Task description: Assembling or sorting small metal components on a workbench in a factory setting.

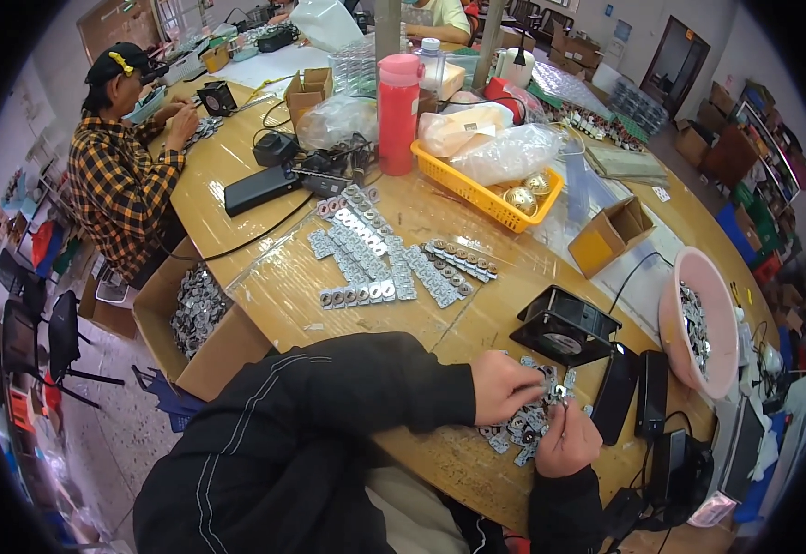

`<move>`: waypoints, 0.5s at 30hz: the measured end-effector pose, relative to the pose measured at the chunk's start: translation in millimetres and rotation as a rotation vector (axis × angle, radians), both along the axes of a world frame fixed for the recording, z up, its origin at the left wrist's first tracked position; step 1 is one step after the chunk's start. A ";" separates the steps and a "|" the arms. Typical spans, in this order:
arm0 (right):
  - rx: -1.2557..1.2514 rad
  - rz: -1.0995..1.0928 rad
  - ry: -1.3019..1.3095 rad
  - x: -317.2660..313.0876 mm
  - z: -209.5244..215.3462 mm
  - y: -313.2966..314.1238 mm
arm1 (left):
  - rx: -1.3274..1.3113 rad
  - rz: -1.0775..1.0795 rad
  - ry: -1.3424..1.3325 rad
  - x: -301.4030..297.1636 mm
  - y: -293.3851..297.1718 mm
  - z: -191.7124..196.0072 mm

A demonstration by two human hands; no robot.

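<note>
At the table's near edge my right hand [569, 441] pinches a small silver metal part [560, 391] between thumb and fingertips. My left hand [506, 388] is closed just beside it, fingertips pressed together; whatever they grip is too small to make out. Beneath both hands lies a loose pile of similar silver metal parts [521, 428]. A black square fan [565, 325] stands just beyond my hands. Farther left, rows of flat silver parts with round rings [359, 242] are lined up, some overlapping.
A pink basin [698, 319] of metal parts stands at right, near black power bricks [650, 392]. A cardboard box [195, 319] of parts sits left. Beyond are a yellow basket [477, 189], red bottle [397, 115] and open carton [610, 236]. Another person [126, 166] works at far left.
</note>
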State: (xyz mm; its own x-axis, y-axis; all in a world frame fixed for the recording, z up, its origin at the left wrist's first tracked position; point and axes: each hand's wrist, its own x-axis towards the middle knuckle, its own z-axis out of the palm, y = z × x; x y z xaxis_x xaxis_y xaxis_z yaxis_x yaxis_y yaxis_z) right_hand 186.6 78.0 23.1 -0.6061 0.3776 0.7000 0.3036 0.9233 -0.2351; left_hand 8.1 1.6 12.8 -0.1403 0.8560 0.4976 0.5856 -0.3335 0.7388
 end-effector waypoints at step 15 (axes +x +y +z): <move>-1.075 0.117 0.249 9.2 -7.8 9.5 | 0.072 -0.047 0.007 0.2 -3.2 1.2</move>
